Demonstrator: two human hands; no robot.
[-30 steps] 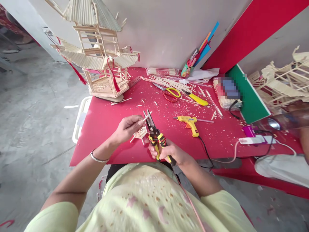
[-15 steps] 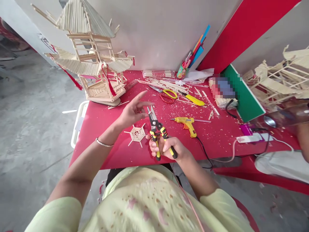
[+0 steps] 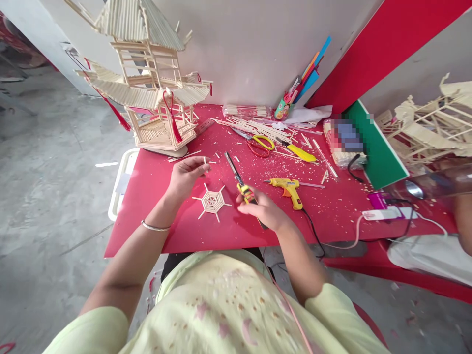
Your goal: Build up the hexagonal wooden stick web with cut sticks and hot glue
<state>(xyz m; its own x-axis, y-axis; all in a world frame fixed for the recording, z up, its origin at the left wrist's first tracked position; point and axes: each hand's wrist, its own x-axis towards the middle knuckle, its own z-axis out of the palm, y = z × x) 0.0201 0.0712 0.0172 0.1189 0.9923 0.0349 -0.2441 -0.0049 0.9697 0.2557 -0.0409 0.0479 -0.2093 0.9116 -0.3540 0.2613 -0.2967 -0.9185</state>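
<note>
A short pale wooden stick (image 3: 205,164) is pinched upright between the thumb and fingers of my left hand (image 3: 187,176). My right hand (image 3: 263,209) is wrapped round the yellow-and-black handles of a pair of cutting pliers (image 3: 235,169), whose jaws point up and left, away from my body. Between and below the hands, a flat web-shaped piece (image 3: 212,200) of thin sticks with six spokes lies on the red table (image 3: 147,231). Neither hand touches it. To the right of my right hand lies a yellow glue gun (image 3: 289,189).
A wooden stick pagoda (image 3: 162,108) stands at the back left. Scissors (image 3: 261,142), a yellow utility knife (image 3: 300,152) and loose sticks (image 3: 254,125) lie at the back. A pen cup (image 3: 283,108) stands by the wall. Another person's arm (image 3: 463,211) shows at right.
My left hand has lowered and moved left, its spread fingers closing into a pinch on a short stick. The pliers have turned edge-on and shifted slightly, still in my right hand.
</note>
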